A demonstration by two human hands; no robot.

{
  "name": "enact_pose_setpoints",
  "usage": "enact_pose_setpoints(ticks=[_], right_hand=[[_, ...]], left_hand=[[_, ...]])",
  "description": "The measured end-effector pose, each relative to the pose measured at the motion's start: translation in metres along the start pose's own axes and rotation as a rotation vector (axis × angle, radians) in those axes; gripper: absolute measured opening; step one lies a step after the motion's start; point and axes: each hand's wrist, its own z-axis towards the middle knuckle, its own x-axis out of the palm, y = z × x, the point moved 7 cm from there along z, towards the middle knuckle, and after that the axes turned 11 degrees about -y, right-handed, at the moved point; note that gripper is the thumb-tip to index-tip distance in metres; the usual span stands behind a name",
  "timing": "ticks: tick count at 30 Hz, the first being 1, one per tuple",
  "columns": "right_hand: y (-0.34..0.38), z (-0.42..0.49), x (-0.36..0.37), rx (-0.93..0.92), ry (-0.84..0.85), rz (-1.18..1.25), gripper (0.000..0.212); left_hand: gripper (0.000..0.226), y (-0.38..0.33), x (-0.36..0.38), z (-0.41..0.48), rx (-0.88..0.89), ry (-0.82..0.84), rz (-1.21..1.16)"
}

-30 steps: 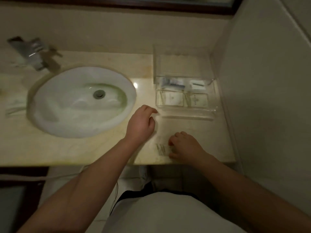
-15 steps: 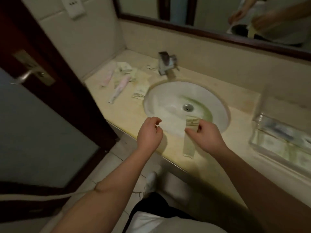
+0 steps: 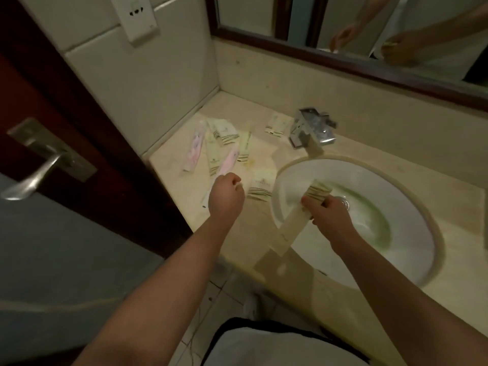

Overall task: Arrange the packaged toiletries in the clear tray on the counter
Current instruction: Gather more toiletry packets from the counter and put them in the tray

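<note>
My right hand is shut on a long cream packet with a striped end, held over the near-left rim of the sink. My left hand hovers with its fingers curled over the near end of a pink toothbrush packet; whether it touches the packet I cannot tell. Several more packets lie loose on the counter's left end: another pink one, a cream one, one by the sink rim and one beside the tap. The clear tray is out of view.
A chrome tap stands behind the sink. A dark wooden door with a metal handle borders the counter on the left. A mirror and a wall socket are above. The floor shows below the counter's front edge.
My view swung left from the tray to the counter's left end. My right hand picked up the long packet and carried it over the sink. My left hand moved toward the loose packets.
</note>
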Motion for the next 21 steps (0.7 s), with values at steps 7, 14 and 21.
enact_pose_setpoints(ticks=[7,14,21], right_hand=[[0.016,0.034,0.035,0.049,-0.016,0.032,0.011],[0.024,0.061,0.055,0.119,-0.041,0.056,0.014],[0.02,0.078,0.048,0.162,-0.112,0.071,0.016]], left_hand=[[0.023,-0.005,0.02,0.09,0.158,-0.044,0.19],[0.038,-0.027,0.076,0.14,0.171,0.133,0.386],[0.035,-0.026,0.101,0.162,0.055,0.135,0.515]])
